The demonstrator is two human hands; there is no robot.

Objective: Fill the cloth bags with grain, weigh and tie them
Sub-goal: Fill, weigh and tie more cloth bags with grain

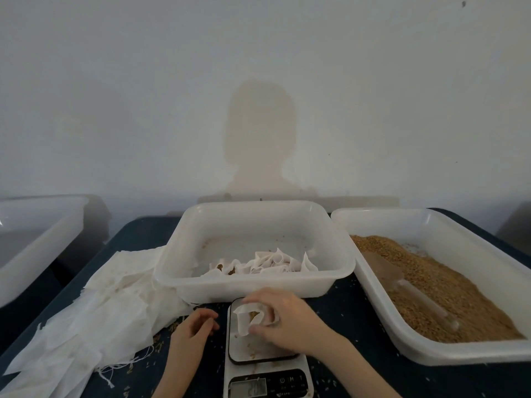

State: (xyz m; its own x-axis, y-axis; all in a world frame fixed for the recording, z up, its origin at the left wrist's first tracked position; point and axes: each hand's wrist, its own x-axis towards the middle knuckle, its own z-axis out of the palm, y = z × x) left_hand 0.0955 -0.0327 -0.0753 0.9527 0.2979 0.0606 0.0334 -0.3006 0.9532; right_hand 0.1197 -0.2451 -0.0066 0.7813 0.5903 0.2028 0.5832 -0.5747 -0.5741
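R hand (283, 317) grips open cloth bag (250, 318) w/ grain on scale (265, 357), bottom center of frame; L hand (195, 326) beside it, loosely curled, holding nothing.

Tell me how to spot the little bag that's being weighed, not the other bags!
Find the white kitchen scale at the front of the dark table, below the middle tub. On its platform sits one small cloth bag, held by the right hand. Unlike the filled bags in the tub or the flat empty ones at left, it stands alone, mouth open, showing grain.
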